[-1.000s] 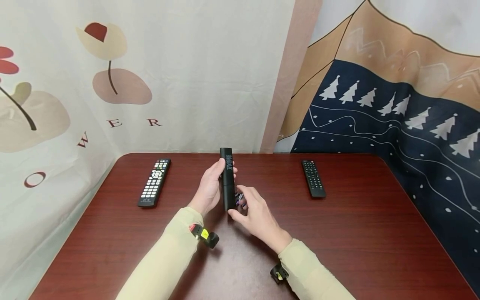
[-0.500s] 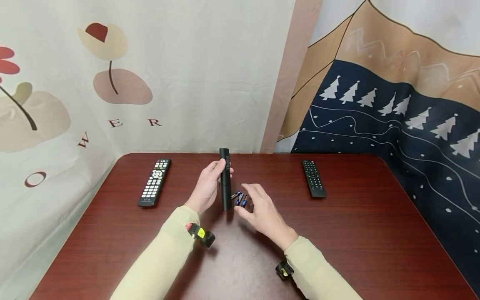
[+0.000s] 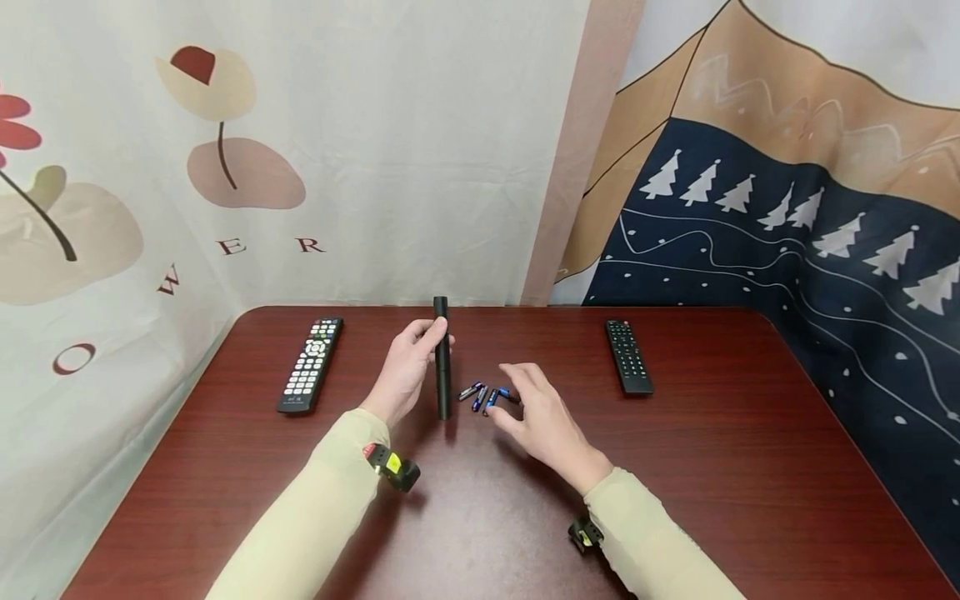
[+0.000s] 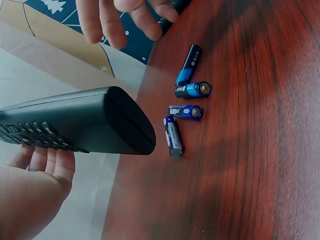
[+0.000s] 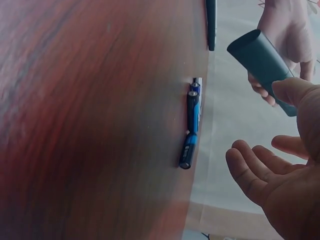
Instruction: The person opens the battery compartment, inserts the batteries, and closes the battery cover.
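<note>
Pale-yellow sleeves (image 3: 303,508), black wrist cameras (image 3: 406,476), yellow patches (image 3: 393,462)

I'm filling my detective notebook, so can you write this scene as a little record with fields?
Table: reddish-brown, wood-grained
Batteries: four small cylinders with blue, lying loose
Left grip: holds long black plastic remote
Right grip: holding nothing, near batteries
Left remote: black plastic, white buttons
Right remote: shorter, black plastic, dark buttons

Black remote (image 4: 75,117) in left grip (image 4: 35,187), 4 blue batteries (image 4: 186,112) on reddish table (image 4: 250,150), right grip (image 4: 111,20) near them.
</note>
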Motion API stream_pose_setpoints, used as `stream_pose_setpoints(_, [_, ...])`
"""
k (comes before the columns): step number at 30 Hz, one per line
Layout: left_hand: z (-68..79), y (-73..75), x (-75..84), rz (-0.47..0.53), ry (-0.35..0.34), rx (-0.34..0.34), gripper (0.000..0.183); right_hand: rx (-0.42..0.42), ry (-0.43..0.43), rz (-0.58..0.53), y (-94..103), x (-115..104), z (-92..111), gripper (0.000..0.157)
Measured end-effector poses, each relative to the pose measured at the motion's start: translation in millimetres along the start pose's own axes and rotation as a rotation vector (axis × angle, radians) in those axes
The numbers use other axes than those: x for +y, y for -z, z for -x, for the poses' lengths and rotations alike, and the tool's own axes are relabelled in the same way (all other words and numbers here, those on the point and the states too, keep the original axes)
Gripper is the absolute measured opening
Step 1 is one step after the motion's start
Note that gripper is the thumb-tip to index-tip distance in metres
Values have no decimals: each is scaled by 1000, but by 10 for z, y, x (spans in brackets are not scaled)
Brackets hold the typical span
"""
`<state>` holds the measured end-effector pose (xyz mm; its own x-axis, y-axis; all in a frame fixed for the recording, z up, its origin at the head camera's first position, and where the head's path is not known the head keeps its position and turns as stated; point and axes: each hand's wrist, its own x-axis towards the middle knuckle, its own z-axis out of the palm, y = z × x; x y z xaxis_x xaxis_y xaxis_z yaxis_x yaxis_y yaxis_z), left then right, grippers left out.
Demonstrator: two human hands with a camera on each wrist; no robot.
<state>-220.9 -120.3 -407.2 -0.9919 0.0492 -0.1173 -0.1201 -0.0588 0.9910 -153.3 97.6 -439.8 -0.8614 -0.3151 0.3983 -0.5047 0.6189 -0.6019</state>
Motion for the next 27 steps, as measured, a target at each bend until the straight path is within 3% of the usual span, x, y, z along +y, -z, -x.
stream_pose_setpoints(12, [-48, 80, 24, -154, 17, 90, 44, 18, -23, 37, 76, 80, 16, 59])
stream_pose_setpoints(27, [-58, 225, -9, -273, 71, 114, 59, -5, -75, 77, 178, 192, 54, 55])
